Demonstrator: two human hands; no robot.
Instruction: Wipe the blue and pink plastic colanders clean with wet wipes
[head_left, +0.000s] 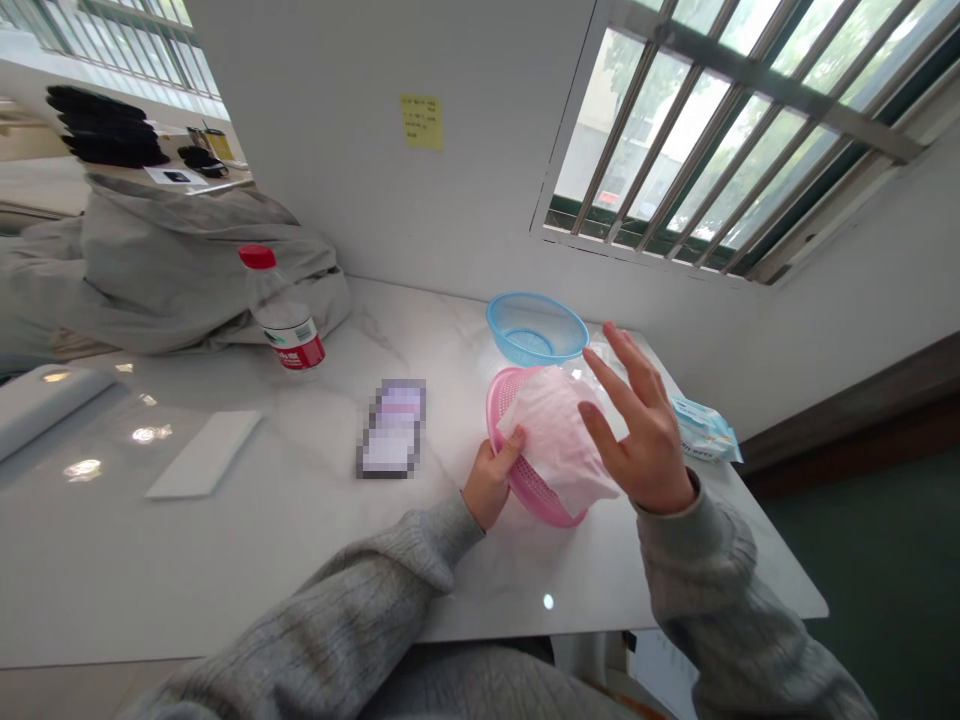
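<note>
On the smooth stone tabletop [225, 560], a thin, soft wipe [551, 440] lies over a round pink basket [525, 490] full of little holes. The left hand [491, 480] holds the wipe against the rim. The right hand [637, 430] is open wide above the wipe. A blue basket [536, 328] sits just behind.

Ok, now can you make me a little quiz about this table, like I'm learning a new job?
1. True or false: the blue basket stands behind the pink basket.
2. What colour is the cap of the water bottle? A green, B red, C white.
3. Look at the hand lifted up with its fingers spread. Is it the left or the right?

Key: 1 true; 2 B; 3 right.
</note>
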